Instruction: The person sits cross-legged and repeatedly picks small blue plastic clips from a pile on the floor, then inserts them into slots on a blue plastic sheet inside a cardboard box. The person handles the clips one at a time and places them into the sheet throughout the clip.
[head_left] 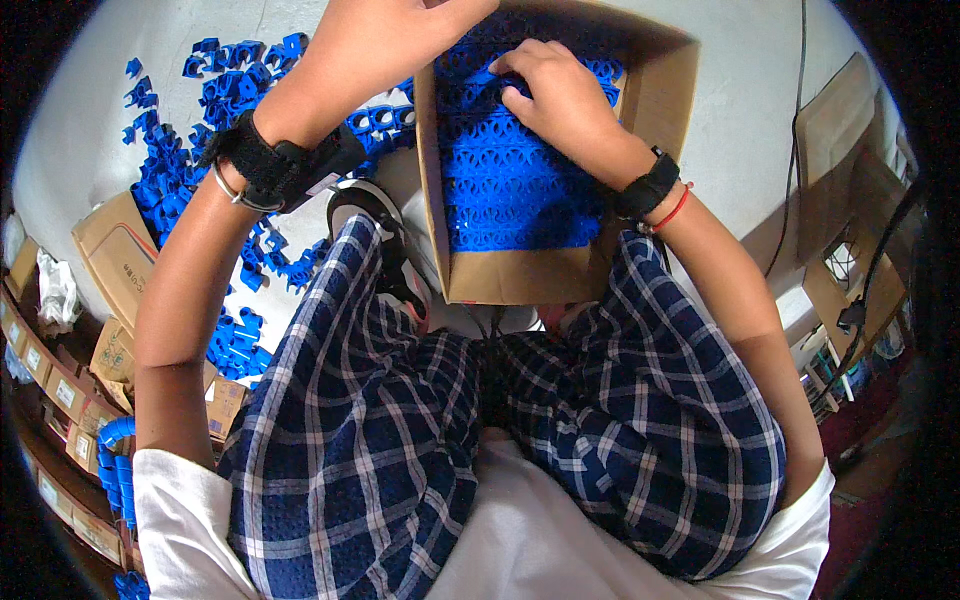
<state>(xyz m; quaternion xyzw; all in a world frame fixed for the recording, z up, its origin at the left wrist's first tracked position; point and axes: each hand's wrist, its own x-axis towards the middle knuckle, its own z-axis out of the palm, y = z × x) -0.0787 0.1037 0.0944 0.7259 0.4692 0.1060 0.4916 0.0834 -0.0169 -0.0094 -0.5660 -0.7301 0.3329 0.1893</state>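
Note:
An open cardboard box [520,277] stands between my knees. Inside it, blue plastic pipe clips [520,190] lie packed in neat rows. My right hand [562,95] reaches into the box's far part, with fingers and thumb curled around a blue clip at the top of the rows. Above the box's far left side is my left hand [400,32]. Its fingertips run past the upper edge of the picture, so what they hold, if anything, is hidden. Dark bands circle both wrists.
Many loose blue clips [165,190] lie scattered on the pale floor to the left. A cardboard flap [115,250] and stacked cartons [65,390] stand farther left. A dark cable [797,130] runs along the right, near another open carton [850,270].

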